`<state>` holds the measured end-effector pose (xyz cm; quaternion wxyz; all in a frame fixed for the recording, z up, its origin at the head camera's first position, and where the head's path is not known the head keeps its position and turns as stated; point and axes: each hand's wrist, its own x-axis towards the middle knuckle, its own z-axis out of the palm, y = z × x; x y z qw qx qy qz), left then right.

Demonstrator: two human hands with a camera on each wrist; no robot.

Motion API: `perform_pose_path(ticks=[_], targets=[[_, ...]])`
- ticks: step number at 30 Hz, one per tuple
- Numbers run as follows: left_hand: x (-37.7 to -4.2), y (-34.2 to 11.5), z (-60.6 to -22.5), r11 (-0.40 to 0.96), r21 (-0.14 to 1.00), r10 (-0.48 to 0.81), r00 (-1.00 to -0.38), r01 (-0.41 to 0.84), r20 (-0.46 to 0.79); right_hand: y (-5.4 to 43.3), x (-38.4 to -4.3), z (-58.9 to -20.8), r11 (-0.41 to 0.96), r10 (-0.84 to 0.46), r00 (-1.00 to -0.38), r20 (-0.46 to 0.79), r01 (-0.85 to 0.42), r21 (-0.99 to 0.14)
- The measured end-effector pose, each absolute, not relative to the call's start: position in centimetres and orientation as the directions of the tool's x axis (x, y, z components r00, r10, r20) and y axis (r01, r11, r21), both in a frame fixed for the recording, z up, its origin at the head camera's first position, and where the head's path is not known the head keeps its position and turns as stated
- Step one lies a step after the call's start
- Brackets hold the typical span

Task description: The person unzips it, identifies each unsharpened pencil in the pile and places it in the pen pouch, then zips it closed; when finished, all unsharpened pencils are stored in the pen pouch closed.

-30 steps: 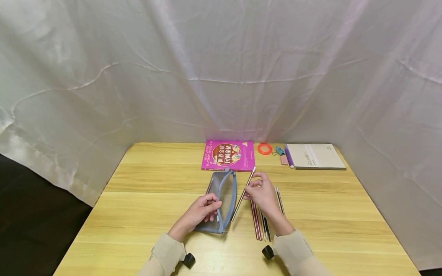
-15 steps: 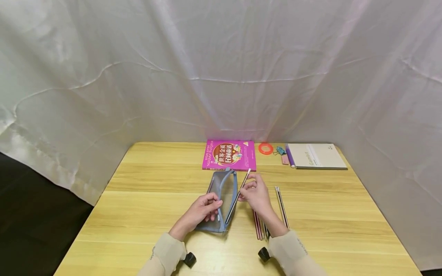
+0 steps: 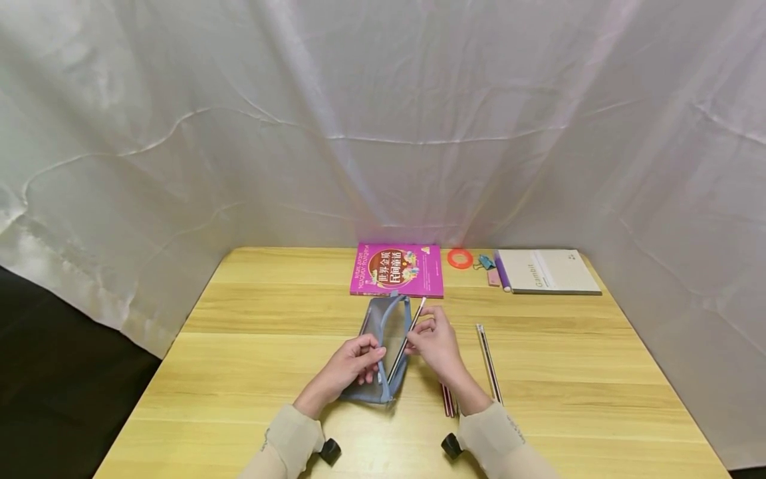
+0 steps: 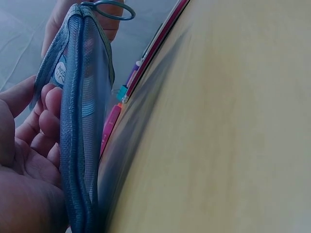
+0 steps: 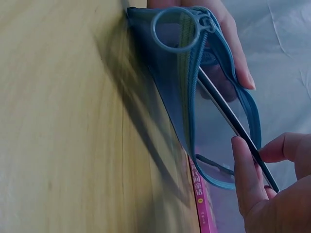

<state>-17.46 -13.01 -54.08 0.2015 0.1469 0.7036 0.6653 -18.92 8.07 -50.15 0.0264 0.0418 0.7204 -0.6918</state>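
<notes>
A blue-grey mesh pencil case [image 3: 372,322] stands on its side on the table, its zipped mouth spread. My left hand [image 3: 352,364] pinches the left edge of that mouth between thumb and curled fingers. Between the thumb and fingers of my right hand [image 3: 438,346] is a dark striped pencil [image 5: 224,106], held at a slant. Its lower end reaches inside the case, and its pale end sticks up past the fingers. In the right wrist view a ring zipper pull [image 5: 154,30] hangs at the case's near end.
Dark red pencils [image 3: 446,402] lie partly under my right forearm, with striped pencils [image 3: 488,359] to its right. Along the back are a pink book [image 3: 425,273], an orange ring [image 3: 451,259], a teal binder clip [image 3: 486,261], a pink eraser [image 3: 493,277], a purple marker [image 3: 501,269] and a notebook [image 3: 556,269].
My right hand has moved left with the pencil, whose lower end has gone from beside the case into its mouth. The left hand keeps its grip in place.
</notes>
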Motion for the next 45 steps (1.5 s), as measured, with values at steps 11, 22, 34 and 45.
perform_pose_path(ticks=[11,22,34,45], targets=[[-17.5,-12.7,-54.2,0.04,0.997,0.46,-0.885,-0.062,-0.073,7.4,-18.9,-50.6,0.063,-0.007,-0.992,-0.123,0.123,-0.99],[-17.5,-12.2,-54.2,0.015,0.999,0.458,-0.888,-0.047,-0.049,6.8,-18.9,-51.0,0.094,-0.025,-0.992,-0.126,0.123,-0.988],[-17.4,-12.3,-54.4,-0.015,1.0,0.459,-0.889,-0.005,0.003,6.8,-19.0,-51.0,0.102,-0.019,-0.988,-0.154,0.152,-0.983],[-17.4,-12.3,-54.4,-0.024,1.0,0.465,-0.885,0.005,0.016,6.8,-19.1,-51.1,0.108,-0.007,-0.987,-0.16,0.159,-0.981]])
